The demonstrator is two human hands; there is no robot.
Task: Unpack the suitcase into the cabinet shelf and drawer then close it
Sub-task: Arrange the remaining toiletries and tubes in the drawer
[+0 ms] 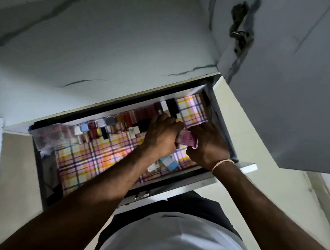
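Drawer (173,195) of the grey cabinet (108,37) is pulled out below the person, its front panel nearest their body, a small metal handle (142,195) on that panel. Checked liner (99,158) in pink, yellow and purple covers the drawer floor. Row of small bottles (119,124) runs along the far wall, caps mixed: white, blue, dark red, black, brown. Taller black bottle (172,106) stands at the right end of the row. Clear plastic bag (51,135) sits in the far-left corner, contents blurred. Light-blue box (169,163) lies on the liner near the front wall, just below the hands, partly hidden by the left forearm.

Both hands are inside the drawer, right of centre, close together. Left hand (160,133) has curled fingers reaching at the right end of the bottle row; also seems to touch the pink packet (187,140), can't tell which it actually grips. Right hand (209,143) grips the pink packet, thumb and fingers curled round it, packet held between the two hands above the liner. Pale bracelet (222,164) on the right wrist.

Cabinet door (296,87) stands open at right with a latch (240,34) near its edge. Person wears a white shirt (178,242). Suitcase not in view.
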